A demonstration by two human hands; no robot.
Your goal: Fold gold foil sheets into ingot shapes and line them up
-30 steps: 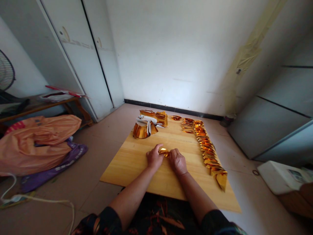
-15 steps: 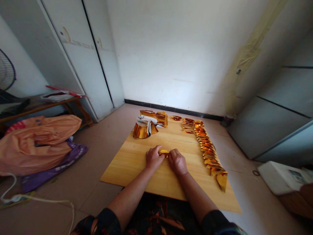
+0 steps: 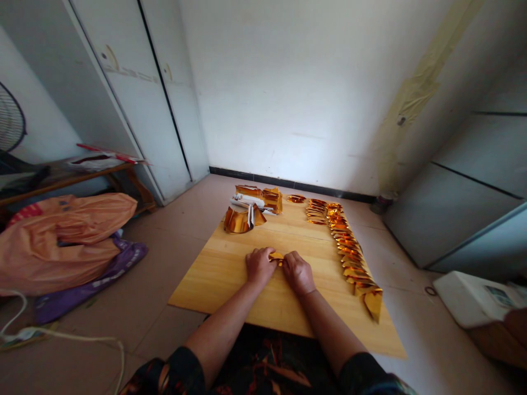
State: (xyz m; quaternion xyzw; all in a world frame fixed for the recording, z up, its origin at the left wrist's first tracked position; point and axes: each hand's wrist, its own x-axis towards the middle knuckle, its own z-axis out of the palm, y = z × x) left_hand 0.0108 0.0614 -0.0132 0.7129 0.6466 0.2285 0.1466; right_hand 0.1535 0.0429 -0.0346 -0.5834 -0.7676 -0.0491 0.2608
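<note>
Between my two hands, over the middle of the wooden board point(image 3: 230, 285), is a small piece of folded gold foil paper point(image 3: 276, 256). My left hand point(image 3: 260, 266) grips its left end, thumb and fingers pinched together. The right end is held by my right hand point(image 3: 298, 271), whose fingers curl round it. Parts of the foil paper are hidden by my fingers. Along the board's right side runs a row of overlapping folded gold foil pieces point(image 3: 346, 241). At the back left lie curved gold foil sheets point(image 3: 239, 220) with white paper among them.
A small gold foil piece point(image 3: 296, 198) lies near the board's far edge. Grey cabinets point(image 3: 164, 109) stand at the left, a pinkish plastic bag point(image 3: 82, 225) on the floor. To the right are a grey cabinet-like unit point(image 3: 465, 208) and a white box point(image 3: 473, 299).
My left fingers have lowered slightly over the foil paper, and its visible shape between my hands has shifted a little. Both hands stay in nearly the same place.
</note>
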